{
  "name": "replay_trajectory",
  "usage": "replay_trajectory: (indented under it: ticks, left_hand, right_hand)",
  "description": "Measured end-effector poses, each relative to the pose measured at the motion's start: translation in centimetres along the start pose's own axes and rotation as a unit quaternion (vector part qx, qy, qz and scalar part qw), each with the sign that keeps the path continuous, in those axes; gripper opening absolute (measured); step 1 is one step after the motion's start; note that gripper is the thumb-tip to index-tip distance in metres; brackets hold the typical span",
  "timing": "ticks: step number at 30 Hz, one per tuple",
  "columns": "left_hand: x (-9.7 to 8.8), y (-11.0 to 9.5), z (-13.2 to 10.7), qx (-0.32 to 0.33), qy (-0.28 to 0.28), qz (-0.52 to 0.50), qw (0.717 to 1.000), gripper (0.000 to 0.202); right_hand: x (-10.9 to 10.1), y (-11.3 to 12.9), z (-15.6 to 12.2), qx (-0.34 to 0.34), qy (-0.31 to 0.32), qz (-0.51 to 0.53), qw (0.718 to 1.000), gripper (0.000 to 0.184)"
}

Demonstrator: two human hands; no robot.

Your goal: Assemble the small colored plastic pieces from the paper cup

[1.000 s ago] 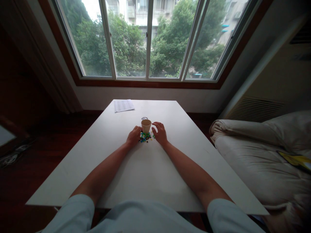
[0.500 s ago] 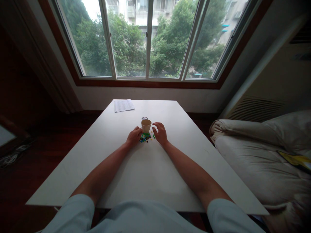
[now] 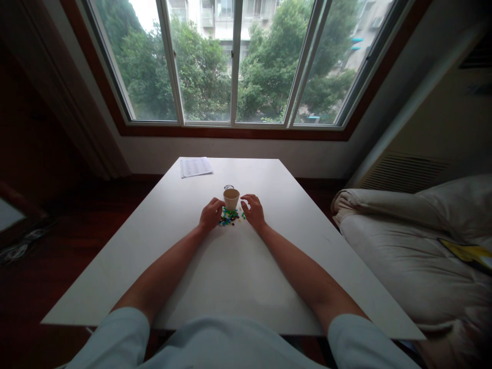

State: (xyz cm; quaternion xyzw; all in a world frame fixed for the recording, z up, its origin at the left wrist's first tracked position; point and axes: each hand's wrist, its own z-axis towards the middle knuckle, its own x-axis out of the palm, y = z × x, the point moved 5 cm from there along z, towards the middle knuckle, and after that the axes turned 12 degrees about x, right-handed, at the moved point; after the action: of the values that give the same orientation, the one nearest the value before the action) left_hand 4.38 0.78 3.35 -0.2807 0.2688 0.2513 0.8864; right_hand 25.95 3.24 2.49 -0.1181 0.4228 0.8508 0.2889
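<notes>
A small tan paper cup (image 3: 231,198) stands upright on the white table (image 3: 230,266). In front of it lies a little heap of small colourful pieces (image 3: 229,217), mostly green and blue. My left hand (image 3: 210,214) rests on the table at the heap's left edge with its fingers curled in; what it holds, if anything, is too small to see. My right hand (image 3: 253,210) lies on the heap's right side, fingers spread and bent toward the cup.
A printed sheet of paper (image 3: 196,166) lies at the table's far left corner. A small dark ring-like object (image 3: 228,187) sits just behind the cup. A bed with pale bedding (image 3: 415,246) stands to the right. Windows fill the far wall.
My left hand has crept slightly forward toward the cup. My right hand has closed in a little on the pile. The cup has stayed put.
</notes>
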Motion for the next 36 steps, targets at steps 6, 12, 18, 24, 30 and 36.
replay_trajectory:
  ticks: [6,12,18,24,30,36]
  left_hand:
    - [-0.3,-0.2,0.1,-0.006,-0.012,0.007,1.0,0.024]
    - [-0.8,-0.6,0.2,0.016,-0.038,0.043,0.998,0.026]
    - [-0.9,-1.1,0.5,0.048,-0.029,0.079,0.995,0.038]
    - [-0.3,-1.0,0.5,0.063,-0.001,0.091,0.994,0.05]
    - [-0.2,-1.6,0.6,0.077,0.02,0.094,0.992,0.053]
    - [-0.3,-1.6,0.6,0.075,0.022,0.095,0.992,0.054]
  right_hand:
    - [0.0,0.0,0.1,0.006,0.003,-0.007,1.0,0.027]
    - [0.0,0.0,0.0,0.006,0.008,-0.007,1.0,0.026]
    - [0.2,-0.2,0.0,0.001,0.007,-0.004,1.0,0.024]
    - [0.3,-0.3,0.1,0.002,0.01,-0.008,1.0,0.023]
    - [0.6,-0.7,0.1,0.011,0.011,-0.015,1.0,0.024]
    - [0.7,-0.9,0.0,0.011,0.017,-0.021,1.0,0.024]
